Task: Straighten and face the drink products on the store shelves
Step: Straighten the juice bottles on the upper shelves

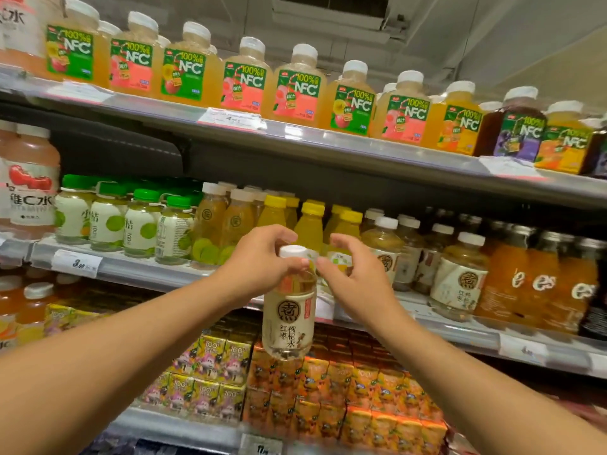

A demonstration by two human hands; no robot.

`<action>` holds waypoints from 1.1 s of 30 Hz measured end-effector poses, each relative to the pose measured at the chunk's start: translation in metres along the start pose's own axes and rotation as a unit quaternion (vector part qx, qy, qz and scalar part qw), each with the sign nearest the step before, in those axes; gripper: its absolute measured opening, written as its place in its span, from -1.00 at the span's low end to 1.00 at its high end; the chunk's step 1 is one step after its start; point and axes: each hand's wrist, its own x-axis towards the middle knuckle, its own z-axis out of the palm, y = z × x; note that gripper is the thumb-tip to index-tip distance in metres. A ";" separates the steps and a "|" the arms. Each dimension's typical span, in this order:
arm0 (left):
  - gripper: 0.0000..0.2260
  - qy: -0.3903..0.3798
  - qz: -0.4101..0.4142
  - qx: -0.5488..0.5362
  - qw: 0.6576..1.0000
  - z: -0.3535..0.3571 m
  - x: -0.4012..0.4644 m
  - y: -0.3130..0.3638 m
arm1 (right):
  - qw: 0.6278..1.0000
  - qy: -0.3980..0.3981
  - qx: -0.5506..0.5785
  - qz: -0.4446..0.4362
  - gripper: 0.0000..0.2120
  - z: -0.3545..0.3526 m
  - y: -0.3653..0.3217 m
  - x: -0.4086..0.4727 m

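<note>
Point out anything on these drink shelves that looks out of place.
One pale bottle is off the shelf, held in mid-air by its neck in the left hand, with the right hand beside it. The shelved rows look orderly.

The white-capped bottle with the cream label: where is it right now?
In the head view, the bottle hangs centre frame, off the shelf, held at its neck by the left hand, with the right hand beside its cap, before the yellow-capped bottles.

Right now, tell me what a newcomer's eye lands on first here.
First, the pale bottle with a white cap, held in mid-air before the middle shelf: the left hand grips its neck, and the right hand touches it near the cap. Next, the row of NFC juice bottles along the top shelf, labels facing out.
</note>
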 end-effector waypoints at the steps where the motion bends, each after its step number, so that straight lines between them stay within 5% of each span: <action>1: -0.55 -0.003 -0.001 -0.011 1.000 0.009 0.001 0.006 | 0.998 -0.052 0.019 0.020 -0.39 -0.007 0.004 -0.012; 4: -0.55 -0.006 0.010 -0.033 0.999 0.035 0.007 0.030 | 0.985 -0.153 0.064 0.054 -0.30 -0.025 0.015 -0.032; 7: -0.57 -0.014 0.021 -0.044 0.999 0.061 0.010 0.055 | 0.991 -0.116 0.046 0.056 -0.22 -0.042 0.024 -0.036; 12: -0.57 -0.024 0.054 -0.052 0.997 0.095 0.017 0.090 | 0.999 -0.014 -0.043 0.022 -0.38 -0.079 0.037 -0.030; 17: -0.52 -0.019 0.188 0.005 0.982 0.093 0.037 0.122 | 0.999 0.040 -0.020 0.000 -0.35 -0.129 0.055 -0.008; 21: -0.52 0.070 0.320 0.341 0.881 0.069 0.060 0.124 | 0.997 0.063 -0.046 0.001 -0.33 -0.157 0.077 0.012; 25: -0.58 0.122 0.409 0.435 0.793 0.062 0.060 0.108 | 0.996 0.069 -0.046 0.014 -0.42 -0.163 0.098 0.025; 28: -0.40 0.173 0.383 0.470 0.777 0.061 0.068 0.105 | 0.996 0.069 -0.032 0.039 -0.41 -0.159 0.112 0.034; 33: -0.22 0.131 0.316 0.503 0.793 0.063 0.080 0.096 | 0.996 0.027 -0.038 0.082 -0.47 -0.147 0.122 0.045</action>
